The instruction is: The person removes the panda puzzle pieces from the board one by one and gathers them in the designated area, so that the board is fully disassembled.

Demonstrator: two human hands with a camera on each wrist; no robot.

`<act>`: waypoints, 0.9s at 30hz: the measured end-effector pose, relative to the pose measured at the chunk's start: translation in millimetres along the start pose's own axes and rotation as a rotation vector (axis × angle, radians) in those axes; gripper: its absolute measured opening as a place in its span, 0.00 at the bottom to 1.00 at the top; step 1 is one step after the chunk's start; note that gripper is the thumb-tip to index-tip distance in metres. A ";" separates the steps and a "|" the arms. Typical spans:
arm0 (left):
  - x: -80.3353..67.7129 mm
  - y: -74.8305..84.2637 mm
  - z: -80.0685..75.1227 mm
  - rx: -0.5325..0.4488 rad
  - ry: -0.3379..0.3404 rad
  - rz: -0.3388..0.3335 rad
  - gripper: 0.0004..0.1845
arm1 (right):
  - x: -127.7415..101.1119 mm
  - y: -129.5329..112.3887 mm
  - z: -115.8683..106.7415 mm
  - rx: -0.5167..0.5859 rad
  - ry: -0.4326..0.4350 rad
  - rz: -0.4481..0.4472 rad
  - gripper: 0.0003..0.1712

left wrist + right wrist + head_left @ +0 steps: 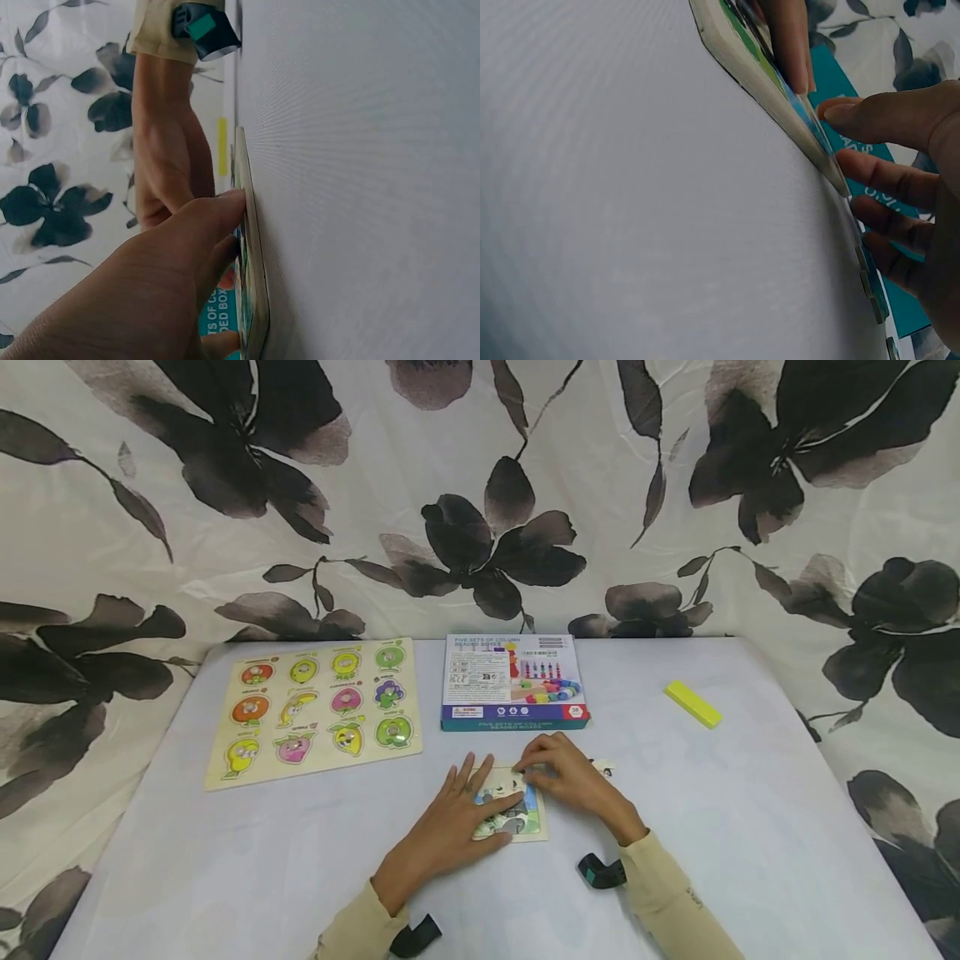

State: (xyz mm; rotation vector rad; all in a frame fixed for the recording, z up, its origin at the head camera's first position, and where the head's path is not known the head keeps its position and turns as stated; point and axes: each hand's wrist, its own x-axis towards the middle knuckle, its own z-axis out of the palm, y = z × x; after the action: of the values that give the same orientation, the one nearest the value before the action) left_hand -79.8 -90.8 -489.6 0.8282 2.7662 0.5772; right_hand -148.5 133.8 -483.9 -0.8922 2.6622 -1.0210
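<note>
My left hand (450, 827) lies flat with fingers spread, pressing the small puzzle board (517, 822) onto the table (225, 860). My right hand (573, 781) arches over the board's far corner, fingertips pinching a piece there; beyond stands the bead box (513, 681).

Fruit puzzle (315, 713) — box (513, 682) — yellow block (692, 703).

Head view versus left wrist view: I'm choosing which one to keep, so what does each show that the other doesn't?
Only the head view shows the fruit peg puzzle board, the whole beaded-box package and the loose piece beside the right hand. Only the left wrist view shows the small puzzle board's edge lying flat on the table. Both show the left hand flat on that board and the yellow block.
</note>
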 end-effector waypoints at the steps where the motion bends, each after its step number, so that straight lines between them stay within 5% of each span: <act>1: 0.1 -0.1 -0.2 -0.006 -0.003 -0.001 0.29 | 0.0 -0.3 0.2 -0.004 -0.002 -0.003 0.09; 27: 0.2 1.4 -0.8 -0.003 -0.012 -0.010 0.29 | -1.8 -2.6 1.7 -0.017 0.010 0.011 0.05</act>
State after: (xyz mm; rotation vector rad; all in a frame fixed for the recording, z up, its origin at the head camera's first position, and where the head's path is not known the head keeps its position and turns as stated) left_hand -79.5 -89.8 -488.3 0.8141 2.7562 0.5729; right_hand -145.2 132.4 -483.7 -0.8768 2.6852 -1.0044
